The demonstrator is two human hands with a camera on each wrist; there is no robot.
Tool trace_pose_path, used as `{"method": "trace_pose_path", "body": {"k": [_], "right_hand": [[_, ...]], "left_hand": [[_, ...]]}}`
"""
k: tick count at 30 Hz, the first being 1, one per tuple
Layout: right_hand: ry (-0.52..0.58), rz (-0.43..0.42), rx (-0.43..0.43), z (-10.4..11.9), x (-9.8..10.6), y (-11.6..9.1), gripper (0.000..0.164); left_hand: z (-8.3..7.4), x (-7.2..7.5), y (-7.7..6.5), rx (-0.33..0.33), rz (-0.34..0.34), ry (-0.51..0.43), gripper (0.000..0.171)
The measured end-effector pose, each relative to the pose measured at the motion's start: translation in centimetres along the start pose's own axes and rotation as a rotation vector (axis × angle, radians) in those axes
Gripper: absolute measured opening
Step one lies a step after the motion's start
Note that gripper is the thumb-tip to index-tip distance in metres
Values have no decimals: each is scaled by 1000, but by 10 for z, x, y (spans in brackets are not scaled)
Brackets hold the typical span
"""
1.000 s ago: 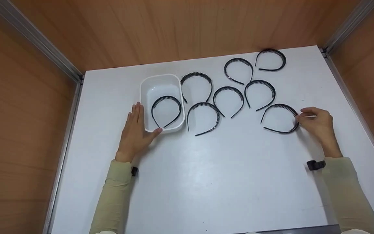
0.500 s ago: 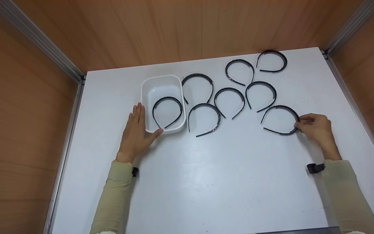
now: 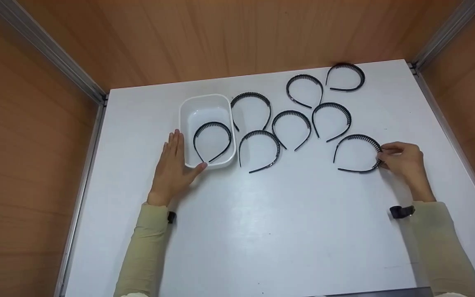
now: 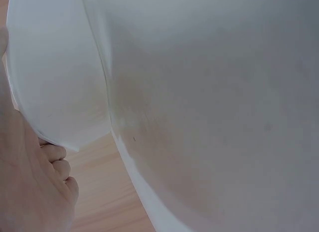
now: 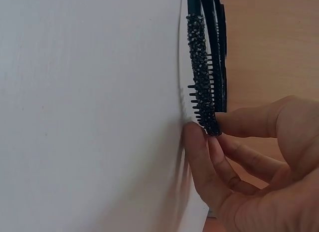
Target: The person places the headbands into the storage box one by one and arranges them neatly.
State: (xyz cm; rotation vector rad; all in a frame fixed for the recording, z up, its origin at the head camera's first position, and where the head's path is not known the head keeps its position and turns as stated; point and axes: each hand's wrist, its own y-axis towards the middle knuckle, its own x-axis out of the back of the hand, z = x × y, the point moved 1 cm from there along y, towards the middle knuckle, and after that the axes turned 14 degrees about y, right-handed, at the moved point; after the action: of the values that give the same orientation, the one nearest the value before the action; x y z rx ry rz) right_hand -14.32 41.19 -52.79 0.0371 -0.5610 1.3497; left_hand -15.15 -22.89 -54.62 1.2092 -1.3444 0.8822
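White table (image 3: 262, 231), black headband (image 5: 201, 75) within right grip (image 3: 405, 161)

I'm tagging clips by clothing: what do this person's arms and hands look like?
Long, plain olive-beige sleeves, the left sleeve and right sleeve, reach the wrists, lightly creased. The left hand and right hand are ungloved. Small black devices show at both wrists, the left one mostly hidden.

Head view high, facing forward-down over table (image 3: 270, 222) — wrist views close; head, right share headband (image 5: 201, 67)
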Motion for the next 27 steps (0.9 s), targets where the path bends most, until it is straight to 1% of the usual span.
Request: {"method": "trace_pose_path", "body": {"k": [2, 6, 10, 14, 19, 24, 27], "right_hand": [[14, 6, -13, 0, 1, 1, 42], [2, 5, -13, 3, 2, 1, 43], [-15, -6, 11, 8, 2, 1, 41], [-13, 7, 26, 16, 1, 0, 40], [18, 22, 36, 27, -1, 2, 41], [72, 16, 85, 37, -4, 3, 38], [85, 19, 93, 43, -6, 3, 37]], "left_hand": [[0, 0, 0, -2, -6, -3, 120], [0, 0, 0, -2, -10, -6, 119], [1, -1, 0, -3, -12, -8, 119], [1, -2, 0, 1, -7, -12, 119], [1, -1, 0, 4, -3, -7, 120], [1, 0, 1, -7, -15, -14, 119], [1, 0, 1, -12, -12, -14, 119]]}}
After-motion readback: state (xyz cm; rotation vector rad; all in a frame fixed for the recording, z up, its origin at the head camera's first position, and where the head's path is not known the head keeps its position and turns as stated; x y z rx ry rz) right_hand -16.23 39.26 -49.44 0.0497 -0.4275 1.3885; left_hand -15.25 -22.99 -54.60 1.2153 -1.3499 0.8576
